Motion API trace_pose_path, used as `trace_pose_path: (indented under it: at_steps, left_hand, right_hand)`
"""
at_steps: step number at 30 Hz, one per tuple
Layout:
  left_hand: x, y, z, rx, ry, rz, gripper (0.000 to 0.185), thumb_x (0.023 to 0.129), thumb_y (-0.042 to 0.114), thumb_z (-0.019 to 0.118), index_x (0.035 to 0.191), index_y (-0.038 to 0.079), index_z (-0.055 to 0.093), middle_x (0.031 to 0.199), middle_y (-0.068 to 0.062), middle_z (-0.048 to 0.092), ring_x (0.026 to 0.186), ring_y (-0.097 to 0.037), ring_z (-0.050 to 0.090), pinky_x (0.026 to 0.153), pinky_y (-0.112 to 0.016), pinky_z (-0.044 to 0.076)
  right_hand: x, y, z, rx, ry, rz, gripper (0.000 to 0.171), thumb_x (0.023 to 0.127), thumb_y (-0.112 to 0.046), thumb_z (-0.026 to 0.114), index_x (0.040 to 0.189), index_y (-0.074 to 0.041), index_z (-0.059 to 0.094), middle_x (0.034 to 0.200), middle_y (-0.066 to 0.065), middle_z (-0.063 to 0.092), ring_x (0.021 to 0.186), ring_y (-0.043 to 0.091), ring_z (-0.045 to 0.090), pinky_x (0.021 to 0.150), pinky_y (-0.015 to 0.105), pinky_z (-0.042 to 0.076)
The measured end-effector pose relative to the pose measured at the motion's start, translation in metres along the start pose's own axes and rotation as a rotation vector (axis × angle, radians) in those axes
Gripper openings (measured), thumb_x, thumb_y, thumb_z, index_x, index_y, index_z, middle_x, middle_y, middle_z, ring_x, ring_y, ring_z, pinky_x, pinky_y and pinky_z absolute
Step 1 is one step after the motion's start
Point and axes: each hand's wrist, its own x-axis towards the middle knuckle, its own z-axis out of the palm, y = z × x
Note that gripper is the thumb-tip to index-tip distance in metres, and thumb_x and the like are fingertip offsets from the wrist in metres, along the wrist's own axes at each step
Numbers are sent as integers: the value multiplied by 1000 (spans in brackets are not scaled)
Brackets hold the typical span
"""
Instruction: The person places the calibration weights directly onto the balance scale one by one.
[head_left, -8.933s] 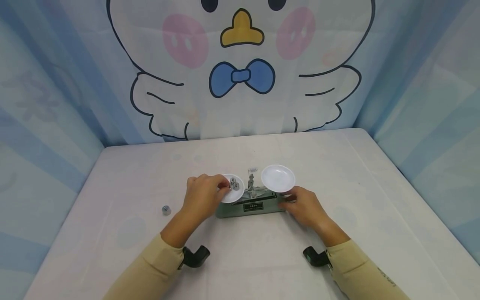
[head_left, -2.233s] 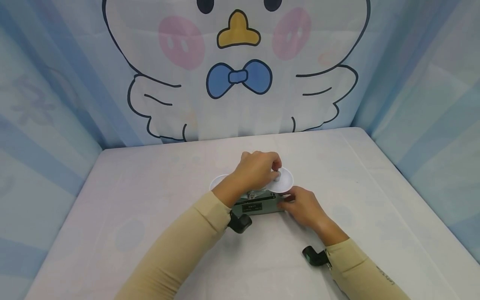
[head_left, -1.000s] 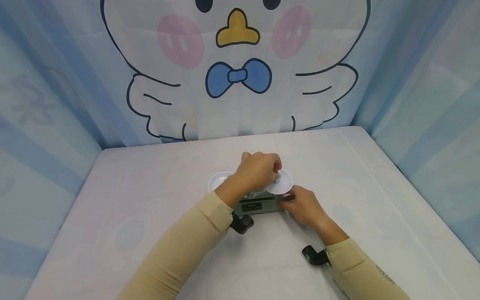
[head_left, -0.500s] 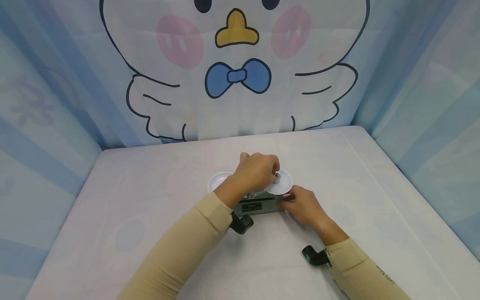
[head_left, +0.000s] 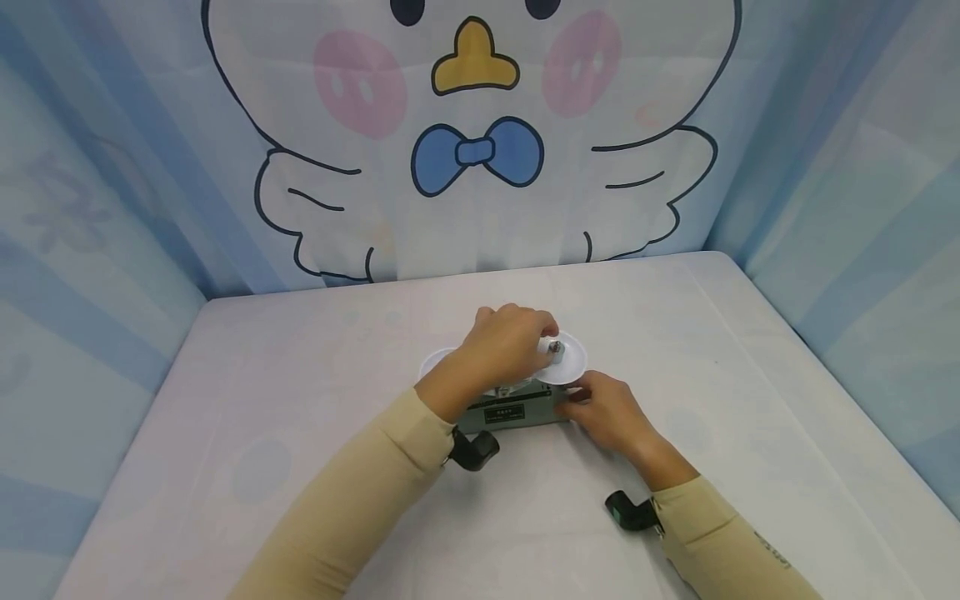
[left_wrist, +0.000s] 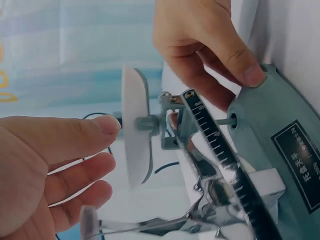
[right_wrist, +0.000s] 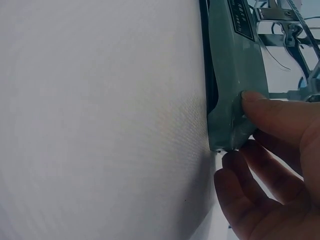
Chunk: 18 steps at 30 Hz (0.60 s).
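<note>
A green balance scale (head_left: 513, 414) stands mid-table with two white pans. A small metal weight (head_left: 555, 347) stands on the right pan (head_left: 567, 364). My left hand (head_left: 525, 342) hovers just left of the weight with its fingers loose and holds nothing. In the left wrist view its thumb (left_wrist: 102, 129) lies beside the edge of the right pan (left_wrist: 136, 145). My right hand (head_left: 603, 410) grips the right end of the base, with its thumb (right_wrist: 255, 100) pressed on the green housing (right_wrist: 232, 75). The left pan (head_left: 433, 363) is partly hidden by my left wrist.
The scale sits on a white cloth-covered table (head_left: 300, 433). Blue curtains with a cartoon bird close off the back and both sides. Black camera mounts (head_left: 472, 450) (head_left: 630, 512) sit at both wrists. The scale's ruled beam (left_wrist: 215, 145) and pointer are exposed in the middle.
My left hand went from the left pan to the right pan with a weight. It has now drawn back slightly, leaving the weight uncovered. The right hand has kept its hold.
</note>
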Motion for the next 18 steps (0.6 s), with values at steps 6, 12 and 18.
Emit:
trace_pose_path:
  at_steps: [6,12,18]
  left_hand:
    - [-20,-14,-13,-35,36,4,49,90,30,77,135,17,63,132,0,64,119,-23,56,93,-44,46]
    - [-49,-31,-19,-116,93,-66,60,87,30,80,140,13,57,143,-5,55,132,-27,48,107,-48,41]
    - [-76,-48,-13,-170,131,-108,66,88,30,79,143,7,52,147,-10,51,136,-30,44,110,-46,38]
  right_hand:
    - [2,0,1,0,-9,7,42,86,-12,75,123,3,64,118,18,69,105,35,67,87,52,54]
    - [1,0,-2,-11,-19,13,42,87,-13,76,124,4,63,119,19,67,105,35,67,90,53,52]
    - [-3,3,-7,-34,-32,6,46,88,-19,76,125,4,62,121,20,66,106,36,65,89,52,52]
